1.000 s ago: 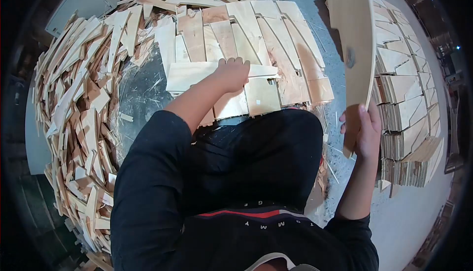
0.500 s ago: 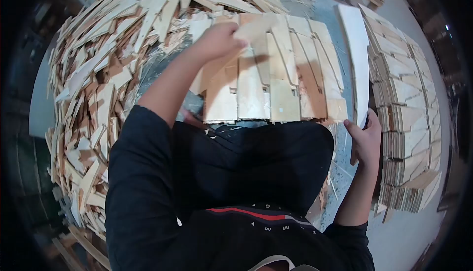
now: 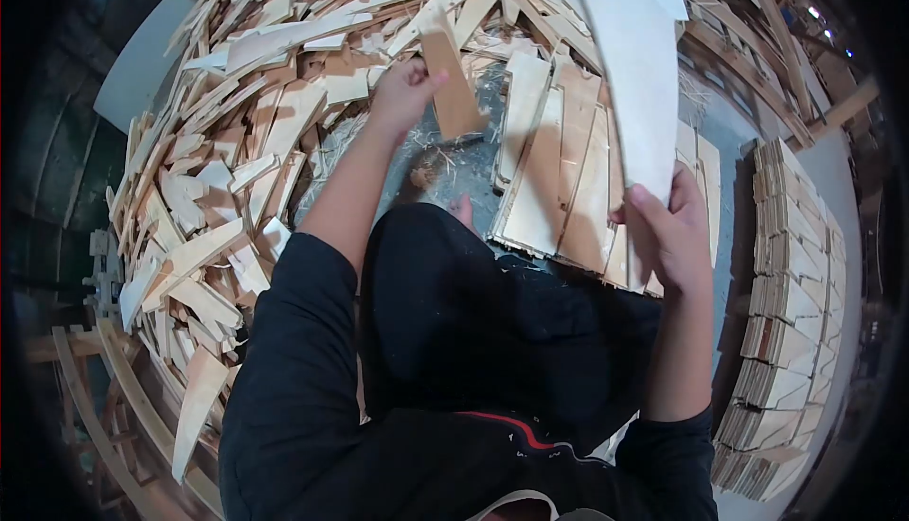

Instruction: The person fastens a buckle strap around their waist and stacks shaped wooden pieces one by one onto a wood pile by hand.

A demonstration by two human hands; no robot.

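My left hand [image 3: 403, 97] is at the edge of the scrap pile, its fingers curled with the thumb against a short tan wood offcut [image 3: 454, 90], which looks slightly blurred. In my right hand [image 3: 674, 228] is the lower end of a long pale plywood piece [image 3: 636, 76], raised and tapering toward my grip, with a notch on its right side. Behind and below that piece lies a row of cut plywood boards [image 3: 540, 180], set side by side in front of my knees. The raised piece hides part of the row.
A large heap of wood offcuts [image 3: 275, 133] spreads over the left and far side. Neat stacks of cut plywood pieces [image 3: 786, 313] stand along the right. Wooden frame parts [image 3: 739, 67] lie at the far right. Thin splinters litter the grey surface [image 3: 398, 176].
My left hand has moved from above the board row left to the scrap heap with the offcut. My right hand has lifted the long plywood piece and brought it inward. The view has turned left.
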